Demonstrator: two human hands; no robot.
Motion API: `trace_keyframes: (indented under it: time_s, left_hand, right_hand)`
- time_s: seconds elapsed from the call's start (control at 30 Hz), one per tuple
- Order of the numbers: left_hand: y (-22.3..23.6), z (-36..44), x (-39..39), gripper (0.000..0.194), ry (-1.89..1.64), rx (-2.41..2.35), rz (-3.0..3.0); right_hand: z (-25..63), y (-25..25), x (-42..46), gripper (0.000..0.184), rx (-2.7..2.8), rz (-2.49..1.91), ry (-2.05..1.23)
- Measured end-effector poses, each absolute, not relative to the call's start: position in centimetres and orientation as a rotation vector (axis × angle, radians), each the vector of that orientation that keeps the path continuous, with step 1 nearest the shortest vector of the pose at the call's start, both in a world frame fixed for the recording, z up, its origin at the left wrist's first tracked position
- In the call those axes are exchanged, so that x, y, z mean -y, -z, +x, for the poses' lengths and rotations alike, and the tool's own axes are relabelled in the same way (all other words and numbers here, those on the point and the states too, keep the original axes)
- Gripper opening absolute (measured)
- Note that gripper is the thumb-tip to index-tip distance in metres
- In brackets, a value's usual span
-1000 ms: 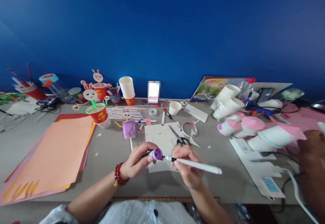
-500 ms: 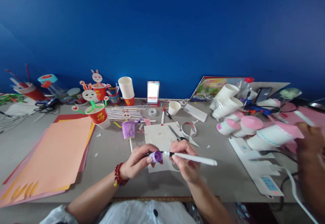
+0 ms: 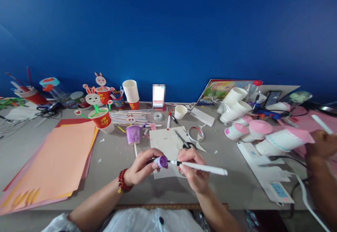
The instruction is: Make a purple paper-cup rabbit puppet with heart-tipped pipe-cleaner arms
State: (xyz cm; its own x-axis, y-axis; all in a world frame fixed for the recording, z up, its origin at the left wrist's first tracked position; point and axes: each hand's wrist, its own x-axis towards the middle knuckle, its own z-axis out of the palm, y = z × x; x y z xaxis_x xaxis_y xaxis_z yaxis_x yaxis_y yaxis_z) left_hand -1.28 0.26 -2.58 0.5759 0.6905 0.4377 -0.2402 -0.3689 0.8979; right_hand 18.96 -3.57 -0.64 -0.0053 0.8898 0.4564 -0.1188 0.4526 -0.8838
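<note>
My left hand (image 3: 144,165), with a red bead bracelet at its wrist, grips a small purple cylinder (image 3: 162,161) whose open round end faces right. Most of its body is hidden by the fingers. In my right hand (image 3: 194,168) is a white marker (image 3: 205,167), its black tip pointing left, close to the rim of the cylinder. Whether tip and rim touch, I cannot tell. Below both hands lies a sheet of white paper (image 3: 164,144). Black-handled scissors (image 3: 184,140) rest on it just beyond my right hand. A purple cup with a rabbit face (image 3: 133,134) stands to the left.
Coloured paper (image 3: 52,161) is stacked at left, near red rabbit cups (image 3: 101,119). A tape roll (image 3: 196,133) and white cup (image 3: 180,112) sit beyond the scissors. At right are a power strip (image 3: 265,174), pink-topped paper cups (image 3: 285,140) and another person's hand (image 3: 322,142).
The marker has shifted slightly right, and its tip has drawn back a little from the cylinder. My left hand has barely moved. The other person's hand at right has moved slightly.
</note>
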Motion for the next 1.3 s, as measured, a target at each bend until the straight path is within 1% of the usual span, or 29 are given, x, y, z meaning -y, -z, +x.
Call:
trace_keyframes:
  time_s: [0.17,0.27,0.33,0.4,0.53,0.63,0.73,0.8,0.9,0.97,1.07,1.2,1.3]
  left_hand:
    - [3.1,-1.4,-0.2,0.026,-1.045,-0.430,1.674]
    - [3.2,-1.3,-0.2,0.024,-1.092,-0.479,1.638]
    - [2.9,-1.0,-0.2,0.023,-1.121,-0.548,1.578]
    - [2.4,-0.7,-0.4,0.025,-1.120,-0.663,1.512]
    - [1.6,-1.0,-0.9,0.032,-0.933,-0.895,1.521]
    - [1.4,-1.9,-1.0,0.037,-0.743,-0.865,1.698]
    - [1.0,-2.5,-0.9,0.047,-0.617,-0.897,1.897]
    - [0.3,-2.5,-0.9,0.043,-0.563,-0.997,1.991]
    - [-0.8,-2.1,-1.4,0.021,-0.564,-1.019,2.126]
    - [-1.4,-1.8,-1.8,0.014,-0.634,-0.958,2.219]
    - [-2.0,-1.8,-2.3,0.014,-0.726,-0.959,2.253]
    - [-2.6,-2.4,-2.2,0.019,-0.720,-0.976,2.154]
    - [-2.6,-2.6,-1.8,0.017,-0.748,-0.943,2.028]
  right_hand:
    - [18.4,0.8,3.8,0.007,1.297,-0.706,-0.967]
    - [18.3,0.2,3.8,0.004,1.158,-0.659,-1.023]
    - [18.8,-0.5,3.6,0.003,1.042,-0.673,-0.979]
    - [19.7,-1.1,3.4,0.005,0.976,-0.723,-0.888]
    - [22.3,-0.9,3.4,0.012,0.968,-0.876,-0.710]
    - [24.3,0.4,3.9,0.018,0.971,-1.018,-0.625]
    - [25.7,1.7,4.4,0.023,0.973,-1.156,-0.575]
    - [26.2,2.3,4.5,0.025,0.980,-1.234,-0.552]
    - [26.6,2.9,4.7,0.027,0.999,-1.314,-0.516]
    - [26.7,3.1,4.7,0.028,1.009,-1.349,-0.489]
    - [26.8,3.5,4.8,0.029,1.011,-1.385,-0.490]
    - [27.0,4.2,4.5,0.029,1.028,-1.390,-0.524]
    - [27.0,4.6,4.2,0.030,1.046,-1.367,-0.546]
